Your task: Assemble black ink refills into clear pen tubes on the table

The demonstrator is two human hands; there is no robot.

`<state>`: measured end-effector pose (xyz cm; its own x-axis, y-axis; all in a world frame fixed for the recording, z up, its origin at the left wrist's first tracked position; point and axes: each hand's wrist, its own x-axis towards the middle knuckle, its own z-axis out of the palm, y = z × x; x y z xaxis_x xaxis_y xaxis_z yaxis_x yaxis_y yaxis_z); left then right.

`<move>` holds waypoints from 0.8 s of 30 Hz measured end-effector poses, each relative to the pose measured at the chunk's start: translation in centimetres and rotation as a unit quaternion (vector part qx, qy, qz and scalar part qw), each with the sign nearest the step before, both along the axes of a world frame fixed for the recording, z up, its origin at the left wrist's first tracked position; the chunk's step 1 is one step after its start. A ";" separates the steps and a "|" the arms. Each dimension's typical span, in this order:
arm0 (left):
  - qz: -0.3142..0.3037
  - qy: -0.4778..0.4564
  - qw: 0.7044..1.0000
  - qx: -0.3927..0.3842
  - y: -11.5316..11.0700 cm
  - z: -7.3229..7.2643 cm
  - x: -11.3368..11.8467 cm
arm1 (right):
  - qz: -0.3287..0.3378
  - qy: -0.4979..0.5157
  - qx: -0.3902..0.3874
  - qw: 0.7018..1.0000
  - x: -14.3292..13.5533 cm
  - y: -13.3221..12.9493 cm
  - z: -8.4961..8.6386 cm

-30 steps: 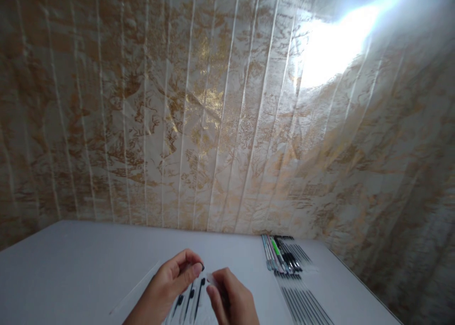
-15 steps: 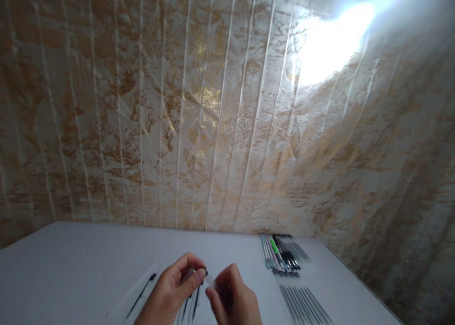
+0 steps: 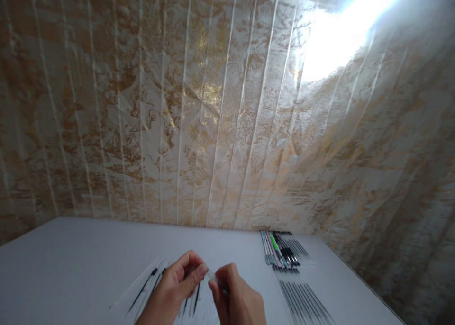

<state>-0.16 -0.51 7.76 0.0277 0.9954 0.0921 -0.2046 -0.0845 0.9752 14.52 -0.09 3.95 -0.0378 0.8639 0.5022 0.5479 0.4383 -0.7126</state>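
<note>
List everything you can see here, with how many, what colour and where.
Pens: several overlapping, mixed colours including green and black, back right
Rear slim sticks: several, dark grey, beside the pens
Front slim sticks: a row, dark grey, near right
Slim rods: at least four, black, around the left hand
Translucent tube: one, whitish, between the hands
Table: one, white, below
Patterned sheet: gold and silvery, behind, with glare upper right
Hands: two, left and right, front centre

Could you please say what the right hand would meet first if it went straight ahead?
Probably the left hand, just ahead of the right hand and its clear piece, though depth is unclear.
</note>
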 end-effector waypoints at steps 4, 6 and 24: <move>0.004 0.002 1.000 0.025 -0.2 0.1 -0.1 | 0.109 0.120 -0.102 0.981 -0.2 0.2 0.4; -0.025 -0.016 0.999 0.020 -0.3 0.1 -0.3 | 0.194 0.191 -0.186 0.944 -0.4 0.2 1.0; -0.063 -0.130 0.986 -0.088 -1.2 0.6 0.0 | 0.272 0.344 -0.272 0.857 -1.3 -0.6 2.8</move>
<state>-0.18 -1.70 8.34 0.1499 0.9868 -0.0610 -0.4482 0.1228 0.8855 13.23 -0.72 6.71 -0.3654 0.9260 0.0954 -0.2628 -0.0043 -0.9649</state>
